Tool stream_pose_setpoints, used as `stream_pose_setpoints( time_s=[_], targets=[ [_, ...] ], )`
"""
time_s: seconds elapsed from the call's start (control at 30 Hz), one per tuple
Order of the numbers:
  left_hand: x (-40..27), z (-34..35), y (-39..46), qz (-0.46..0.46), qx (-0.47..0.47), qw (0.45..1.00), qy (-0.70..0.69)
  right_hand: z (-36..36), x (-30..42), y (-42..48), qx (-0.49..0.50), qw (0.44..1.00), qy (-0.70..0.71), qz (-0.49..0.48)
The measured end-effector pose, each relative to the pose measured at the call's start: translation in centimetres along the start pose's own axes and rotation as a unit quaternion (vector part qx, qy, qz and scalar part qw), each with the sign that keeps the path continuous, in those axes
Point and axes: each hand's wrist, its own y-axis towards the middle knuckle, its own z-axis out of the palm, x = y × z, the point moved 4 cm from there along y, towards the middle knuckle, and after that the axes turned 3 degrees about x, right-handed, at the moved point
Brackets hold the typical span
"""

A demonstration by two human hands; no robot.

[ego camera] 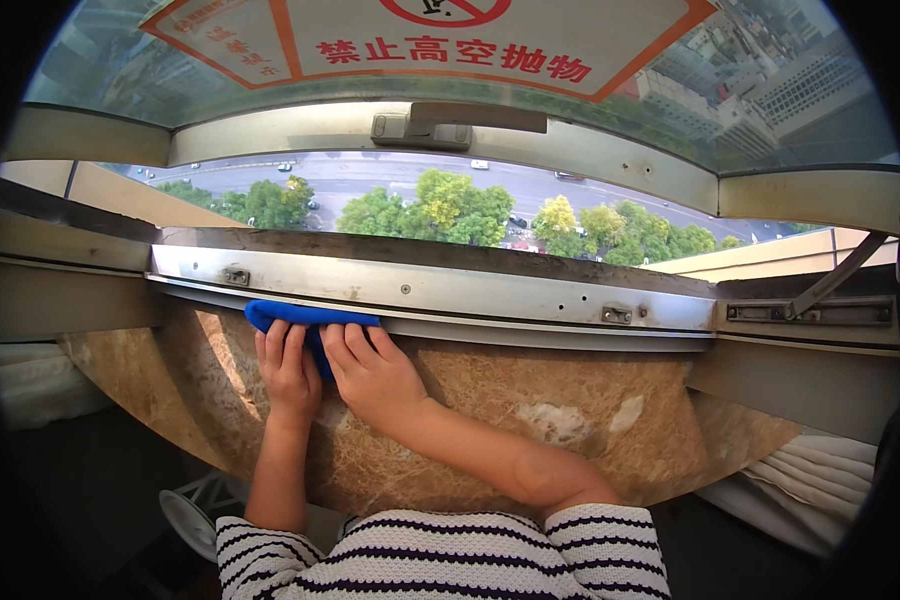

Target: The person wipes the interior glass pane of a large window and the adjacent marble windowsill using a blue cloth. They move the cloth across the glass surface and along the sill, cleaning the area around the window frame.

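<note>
A folded blue cloth (311, 312) lies along the inner lower edge of the metal window frame (480, 287), left of its middle. My left hand (286, 367) grips the cloth near its left end, fingers pressed on it. Close beside it, my right hand (371, 367) holds the cloth's right part, and a flap hangs between the two hands. Both palms are hidden from above. Beneath my forearms spreads a brown marble windowsill (525, 390) with pale patches.
Above the frame, the tilted window sash (270, 142) stands open with a handle (420, 133) and a printed sign (450, 52). A stay arm (836, 274) joins it at right. Trees and a road lie far below. Curtains (817, 480) hang at both sides; a white round object (187, 521) stands lower left.
</note>
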Motion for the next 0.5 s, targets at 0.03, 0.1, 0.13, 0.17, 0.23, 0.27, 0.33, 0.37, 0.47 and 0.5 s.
stream_pose_setpoints(
  time_s=[0.03, 0.1, 0.13, 0.17, 0.23, 0.27, 0.33, 0.37, 0.47, 0.5],
  targets=[
    [0.4, -0.2, 0.1, -0.01, -0.007, 1.0, -0.007, 0.3, 0.3, 0.3, 0.007, 1.0, -0.003, -0.005],
    [-0.4, -0.1, 0.2, -0.017, 0.002, 1.0, 0.001, 0.0, -0.2, 0.0, -0.015, 1.0, 0.019, 0.006],
    [-0.9, 0.2, -0.1, -0.025, 0.004, 1.0, 0.002, -0.1, -0.5, -0.4, -0.023, 0.999, 0.029, 0.008],
    [-1.6, 0.6, -0.4, -0.003, 0.018, 1.0, 0.001, -0.6, -1.1, -1.0, -0.012, 0.999, 0.03, 0.019],
    [-3.7, 1.4, -0.6, 0.017, 0.039, 0.998, -0.044, -2.3, -2.7, -2.6, 0.017, 0.999, 0.031, 0.038],
    [-4.9, 1.8, -0.4, 0.028, 0.05, 0.996, -0.063, -2.9, -3.6, -3.5, 0.015, 0.998, 0.032, 0.055],
    [-6.9, 2.4, 0.2, 0.054, 0.067, 0.993, -0.08, -3.8, -4.7, -4.7, 0.003, 0.995, 0.024, 0.092],
    [-7.5, 2.6, 0.3, 0.066, 0.071, 0.992, -0.08, -4.2, -4.8, -5.0, -0.005, 0.994, 0.014, 0.11],
    [-6.5, 2.2, 0.6, 0.076, 0.05, 0.993, -0.073, -3.8, -4.1, -4.2, 0.007, 0.993, -0.002, 0.118],
    [-6.0, 2.0, 0.8, 0.081, 0.045, 0.993, -0.075, -3.6, -3.7, -3.9, 0.008, 0.993, -0.009, 0.121]
  ],
)
